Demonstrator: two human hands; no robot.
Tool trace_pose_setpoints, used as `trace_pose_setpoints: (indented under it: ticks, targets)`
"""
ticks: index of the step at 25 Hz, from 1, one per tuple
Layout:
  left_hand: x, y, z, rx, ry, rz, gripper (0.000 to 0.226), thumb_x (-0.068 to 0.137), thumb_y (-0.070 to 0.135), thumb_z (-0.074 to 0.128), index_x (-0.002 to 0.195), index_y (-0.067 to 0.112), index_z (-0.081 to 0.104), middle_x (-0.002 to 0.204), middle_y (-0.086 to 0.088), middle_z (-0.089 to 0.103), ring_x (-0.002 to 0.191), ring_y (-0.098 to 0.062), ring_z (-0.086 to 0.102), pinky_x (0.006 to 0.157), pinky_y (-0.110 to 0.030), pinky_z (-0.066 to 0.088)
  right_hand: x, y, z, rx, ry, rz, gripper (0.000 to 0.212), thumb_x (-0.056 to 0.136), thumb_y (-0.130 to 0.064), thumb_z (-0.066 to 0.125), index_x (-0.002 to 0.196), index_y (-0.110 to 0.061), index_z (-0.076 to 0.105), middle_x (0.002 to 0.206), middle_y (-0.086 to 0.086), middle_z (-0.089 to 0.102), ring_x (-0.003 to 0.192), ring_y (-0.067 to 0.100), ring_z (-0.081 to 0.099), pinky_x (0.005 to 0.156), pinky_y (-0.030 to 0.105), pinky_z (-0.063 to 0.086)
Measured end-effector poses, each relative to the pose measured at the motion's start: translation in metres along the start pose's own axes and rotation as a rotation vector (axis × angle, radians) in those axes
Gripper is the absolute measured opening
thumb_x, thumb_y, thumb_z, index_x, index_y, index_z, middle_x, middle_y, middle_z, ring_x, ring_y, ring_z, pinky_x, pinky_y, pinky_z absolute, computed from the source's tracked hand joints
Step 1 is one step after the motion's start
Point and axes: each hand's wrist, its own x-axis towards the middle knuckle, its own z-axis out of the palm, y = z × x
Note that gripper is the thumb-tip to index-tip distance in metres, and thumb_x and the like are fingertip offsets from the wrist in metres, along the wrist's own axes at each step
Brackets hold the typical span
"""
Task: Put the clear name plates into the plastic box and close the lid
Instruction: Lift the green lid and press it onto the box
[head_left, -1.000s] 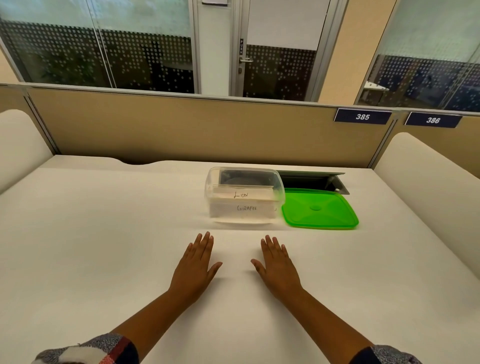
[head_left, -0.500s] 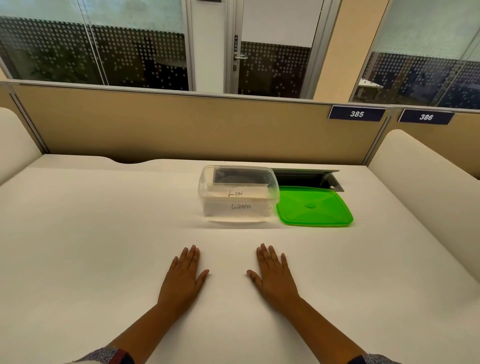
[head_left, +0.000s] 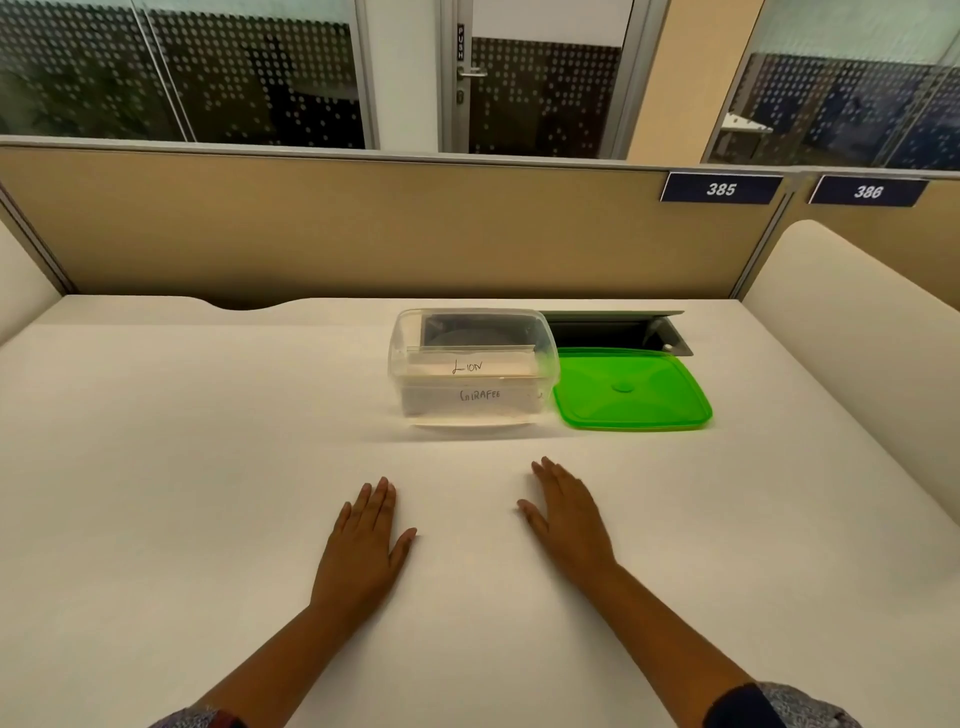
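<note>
A clear plastic box (head_left: 410, 332) stands open on the white desk, a little beyond my hands. Inside it sit two clear name plates, one lettered LION (head_left: 467, 367) behind one lettered GIRAFFE (head_left: 480, 396). The green lid (head_left: 631, 389) lies flat on the desk, touching the box's right side. My left hand (head_left: 363, 545) rests palm down on the desk, fingers together, holding nothing. My right hand (head_left: 569, 512) is flat and empty too, slightly raised and blurred, nearer the box than the left.
The white desk (head_left: 182, 467) is bounded by a tan partition (head_left: 337, 228) at the back and padded side panels (head_left: 852, 312). An open cable hatch (head_left: 618, 330) sits behind the lid. Number tags 385 and 386 hang on the partition.
Both hands drew back toward me from the box; now the right hand has shifted forward and to the right again. The box, plates and lid have not moved.
</note>
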Motion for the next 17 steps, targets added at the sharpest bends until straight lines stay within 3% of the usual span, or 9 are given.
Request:
trace_pose_setpoints:
  ticks: [4, 9, 11, 14, 17]
  targets:
    - [0.008, -0.004, -0.001, 0.021, 0.022, -0.002, 0.101, 0.067, 0.070, -0.023, 0.144, 0.017, 0.014, 0.155, 0.001, 0.018, 0.144, -0.015, 0.012, 0.116, -0.032, 0.006, 0.033, 0.024, -0.028, -0.033, 0.173, 0.077, 0.038, 0.092, -0.021, 0.052, 0.127, -0.008, 0.050, 0.129, 0.016, 0.053, 0.120, 0.031, 0.049, 0.102, 0.039, 0.038]
    - [0.015, -0.004, -0.001, 0.018, 0.046, -0.003, 0.097, 0.070, 0.069, -0.022, 0.144, 0.018, 0.013, 0.155, 0.002, 0.019, 0.144, -0.014, 0.013, 0.116, -0.033, 0.006, 0.076, 0.051, -0.048, -0.109, 0.112, 0.214, 0.046, 0.094, -0.020, 0.048, 0.138, -0.013, 0.037, 0.139, 0.015, 0.044, 0.128, 0.032, 0.040, 0.101, 0.041, 0.038]
    - [0.015, -0.005, 0.000, 0.017, 0.039, -0.003, 0.096, 0.070, 0.069, -0.021, 0.144, 0.018, 0.013, 0.155, 0.003, 0.018, 0.144, -0.014, 0.012, 0.116, -0.032, 0.005, 0.084, 0.058, -0.048, -0.186, 0.056, 0.227, 0.044, 0.094, -0.022, 0.047, 0.137, -0.017, 0.039, 0.132, 0.013, 0.051, 0.122, 0.032, 0.043, 0.095, 0.041, 0.043]
    - [0.015, -0.004, 0.000, 0.006, 0.038, -0.001, 0.095, 0.071, 0.069, -0.020, 0.144, 0.018, 0.013, 0.155, 0.003, 0.018, 0.144, -0.014, 0.012, 0.116, -0.033, 0.006, 0.083, 0.063, -0.048, -0.303, 0.073, 0.201, 0.027, 0.092, -0.019, 0.049, 0.117, -0.014, 0.056, 0.111, 0.013, 0.060, 0.104, 0.033, 0.050, 0.081, 0.042, 0.045]
    - [0.015, -0.004, -0.001, 0.002, 0.045, 0.004, 0.096, 0.070, 0.069, -0.021, 0.144, 0.017, 0.013, 0.155, 0.002, 0.019, 0.144, -0.014, 0.012, 0.116, -0.033, 0.006, 0.076, 0.065, -0.052, -0.301, 0.112, 0.196, 0.017, 0.089, -0.013, 0.052, 0.102, -0.012, 0.062, 0.100, 0.014, 0.062, 0.095, 0.033, 0.051, 0.072, 0.042, 0.044]
